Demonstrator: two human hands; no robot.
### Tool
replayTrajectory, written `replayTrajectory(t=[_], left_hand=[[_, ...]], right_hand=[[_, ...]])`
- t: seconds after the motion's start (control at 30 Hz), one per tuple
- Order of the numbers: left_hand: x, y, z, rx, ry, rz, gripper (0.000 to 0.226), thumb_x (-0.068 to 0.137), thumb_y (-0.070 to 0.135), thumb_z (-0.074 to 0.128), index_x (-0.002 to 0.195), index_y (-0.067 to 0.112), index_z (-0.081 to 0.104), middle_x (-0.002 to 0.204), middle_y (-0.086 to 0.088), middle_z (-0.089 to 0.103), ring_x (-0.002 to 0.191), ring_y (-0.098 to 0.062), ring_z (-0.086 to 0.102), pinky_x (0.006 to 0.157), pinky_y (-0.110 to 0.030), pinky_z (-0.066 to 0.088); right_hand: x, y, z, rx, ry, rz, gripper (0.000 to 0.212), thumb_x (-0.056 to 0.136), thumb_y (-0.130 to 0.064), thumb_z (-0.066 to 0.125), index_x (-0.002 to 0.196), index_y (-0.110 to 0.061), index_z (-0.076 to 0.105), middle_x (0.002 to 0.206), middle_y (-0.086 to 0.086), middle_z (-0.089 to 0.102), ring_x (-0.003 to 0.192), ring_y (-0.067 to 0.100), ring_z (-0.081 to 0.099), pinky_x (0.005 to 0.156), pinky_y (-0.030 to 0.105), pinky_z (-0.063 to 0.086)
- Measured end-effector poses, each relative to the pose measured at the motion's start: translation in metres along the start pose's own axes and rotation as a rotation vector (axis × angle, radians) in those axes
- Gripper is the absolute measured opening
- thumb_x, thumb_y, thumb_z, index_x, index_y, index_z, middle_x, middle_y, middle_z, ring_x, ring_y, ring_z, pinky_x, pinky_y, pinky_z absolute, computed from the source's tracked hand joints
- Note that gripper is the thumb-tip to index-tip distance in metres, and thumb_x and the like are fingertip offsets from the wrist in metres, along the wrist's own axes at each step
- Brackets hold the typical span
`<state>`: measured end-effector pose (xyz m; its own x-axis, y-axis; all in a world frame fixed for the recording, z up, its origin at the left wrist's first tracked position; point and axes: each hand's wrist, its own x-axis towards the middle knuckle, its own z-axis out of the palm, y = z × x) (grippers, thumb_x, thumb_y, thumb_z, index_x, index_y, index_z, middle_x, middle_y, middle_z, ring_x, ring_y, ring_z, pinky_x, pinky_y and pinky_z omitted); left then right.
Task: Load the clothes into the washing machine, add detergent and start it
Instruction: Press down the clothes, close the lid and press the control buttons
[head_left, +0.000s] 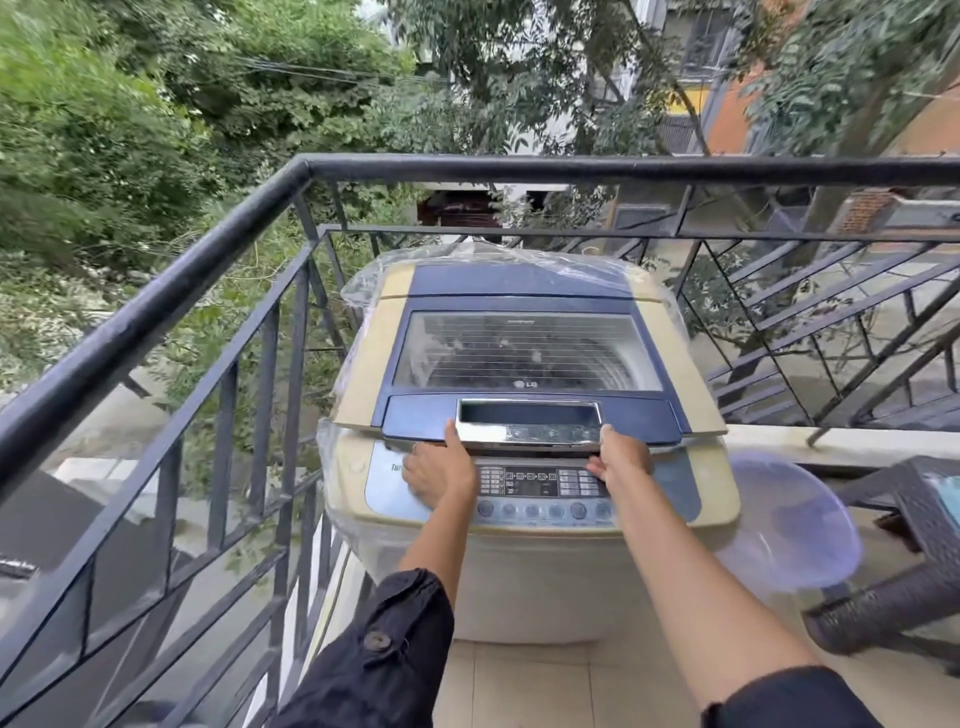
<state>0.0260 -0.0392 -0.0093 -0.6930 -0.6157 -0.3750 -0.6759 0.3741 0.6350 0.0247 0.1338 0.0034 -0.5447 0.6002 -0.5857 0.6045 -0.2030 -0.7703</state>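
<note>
A cream and blue top-loading washing machine (540, 561) stands on the balcony, partly wrapped in clear plastic. Its lid (524, 312) with a glass window lies down over the drum. My left hand (441, 470) is at the left end of the lid's chrome front handle (530, 434), thumb on top and fingers below the lid's edge over the control panel (535, 483). At the handle's right end my right hand (621, 457) pinches it the same way. No clothes or detergent are in view.
A black metal railing (208, 249) runs close along the machine's left and back. A pale violet plastic basin (795, 519) sits to the right, against a dark wicker chair (914, 525). Tiled floor (545, 686) lies in front of the machine.
</note>
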Motion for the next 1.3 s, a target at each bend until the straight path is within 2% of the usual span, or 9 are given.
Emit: replayTrajectory(t=[0.17,0.3,0.53,0.67,0.77,0.93,1.07,1.17,1.3], left_hand=[[0.003,-0.004,0.000,0.033,-0.002,0.044,0.072,0.093,0.058,0.034,0.120,-0.006,0.054,0.127,-0.023,0.054,0.118,-0.037,0.049,0.098,-0.046,0.042],[0.007,-0.005,-0.001,0.065,-0.031,0.055,0.070,0.093,0.058,0.034,0.116,-0.004,0.057,0.124,-0.022,0.056,0.115,-0.037,0.052,0.095,-0.045,0.043],[0.015,-0.008,-0.003,0.067,-0.083,0.064,0.068,0.092,0.057,0.039,0.114,-0.004,0.059,0.121,-0.022,0.060,0.113,-0.036,0.054,0.093,-0.043,0.044],[0.018,-0.009,-0.005,0.055,-0.112,0.063,0.063,0.093,0.052,0.044,0.118,-0.005,0.055,0.123,-0.022,0.059,0.117,-0.036,0.054,0.095,-0.042,0.044],[0.018,-0.010,-0.006,0.056,-0.119,0.072,0.052,0.093,0.043,0.049,0.118,-0.002,0.056,0.123,-0.021,0.059,0.116,-0.036,0.054,0.095,-0.042,0.045],[0.017,-0.014,-0.004,0.022,-0.081,0.097,0.036,0.091,0.033,0.056,0.108,0.002,0.062,0.115,-0.018,0.063,0.110,-0.035,0.056,0.092,-0.041,0.047],[0.007,-0.020,0.000,-0.038,-0.009,0.206,0.020,0.089,0.029,0.059,0.097,0.011,0.062,0.111,-0.012,0.063,0.109,-0.032,0.054,0.094,-0.041,0.042],[-0.001,-0.026,0.003,-0.021,0.031,0.363,0.020,0.090,0.025,0.055,0.105,0.013,0.058,0.115,-0.010,0.058,0.114,-0.030,0.049,0.094,-0.040,0.035],[-0.002,-0.036,0.006,-0.020,0.085,0.532,0.026,0.090,0.023,0.055,0.114,0.015,0.060,0.119,-0.006,0.057,0.115,-0.026,0.048,0.095,-0.037,0.031]], right_hand=[[0.002,0.002,-0.001,-0.170,0.006,-0.048,0.044,0.096,-0.032,0.044,0.064,-0.003,0.047,0.057,0.006,0.047,0.066,0.026,0.061,0.086,0.044,0.056],[0.008,0.004,0.000,-0.242,-0.035,-0.037,0.037,0.097,-0.032,0.038,0.086,0.000,0.050,0.060,0.010,0.048,0.055,0.026,0.058,0.082,0.042,0.058],[0.012,0.000,-0.003,-0.346,-0.068,0.024,0.038,0.098,-0.035,0.036,0.095,0.001,0.048,0.064,0.012,0.048,0.050,0.022,0.057,0.056,0.030,0.055],[0.011,0.003,-0.002,-0.368,-0.024,0.019,0.038,0.097,-0.033,0.044,0.099,0.003,0.055,0.065,0.011,0.047,0.049,0.022,0.055,0.064,0.033,0.058],[0.010,0.004,-0.001,-0.397,0.009,0.005,0.026,0.095,-0.015,0.049,0.105,0.007,0.058,0.071,0.013,0.053,0.048,0.021,0.055,0.059,0.033,0.058],[0.003,0.014,0.001,-0.458,0.099,-0.121,0.019,0.092,-0.008,0.048,0.092,0.004,0.063,0.069,0.013,0.062,0.058,0.026,0.064,0.070,0.037,0.059],[0.006,0.027,0.001,-0.454,0.171,-0.191,0.026,0.085,-0.017,0.049,0.097,-0.001,0.067,0.095,0.017,0.072,0.087,0.033,0.069,0.078,0.036,0.056],[-0.006,0.035,0.000,-0.428,0.247,-0.343,0.024,0.089,-0.014,0.047,0.091,-0.001,0.067,0.097,0.018,0.070,0.093,0.035,0.064,0.069,0.031,0.044],[-0.015,0.049,-0.005,-0.315,0.319,-0.574,0.021,0.089,-0.004,0.047,0.093,-0.005,0.068,0.100,0.015,0.069,0.096,0.033,0.062,0.080,0.033,0.045]])
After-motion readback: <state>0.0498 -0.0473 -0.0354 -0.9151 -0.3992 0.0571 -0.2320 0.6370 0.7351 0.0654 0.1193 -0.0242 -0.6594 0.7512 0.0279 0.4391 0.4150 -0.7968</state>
